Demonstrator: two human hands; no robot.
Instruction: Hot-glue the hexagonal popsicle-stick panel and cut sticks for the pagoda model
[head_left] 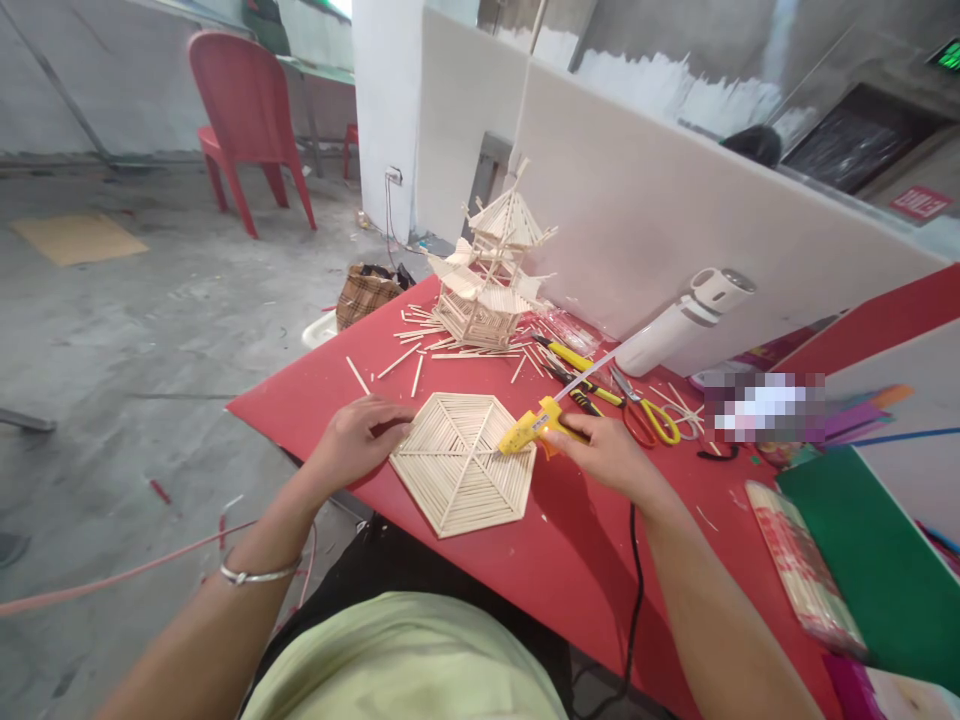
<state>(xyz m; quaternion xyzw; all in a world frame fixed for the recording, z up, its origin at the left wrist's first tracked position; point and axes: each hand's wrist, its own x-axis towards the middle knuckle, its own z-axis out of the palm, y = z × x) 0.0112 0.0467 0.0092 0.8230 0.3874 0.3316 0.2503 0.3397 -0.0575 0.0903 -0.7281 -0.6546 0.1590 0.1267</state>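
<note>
The hexagonal stick panel (450, 490) lies flat on the red worktop (525, 560) between both hands, its left corner by the left grip (364, 435), whether pinched I cannot tell, while the right grip (604, 450), clamped round the yellow glue gun (529, 427), slants its nozzle down-left towards the hub.

From the head view I note: right hand (596, 447) grips a yellow glue gun (531, 427), nozzle over the hexagonal stick panel (465, 465). Left hand (365, 440) at the panel's left edge. Beyond both hands, on the red worktop (480, 563): a stick pagoda (491, 275) with loose sticks around its base; scissors (651, 415) beyond the right hand.
</note>
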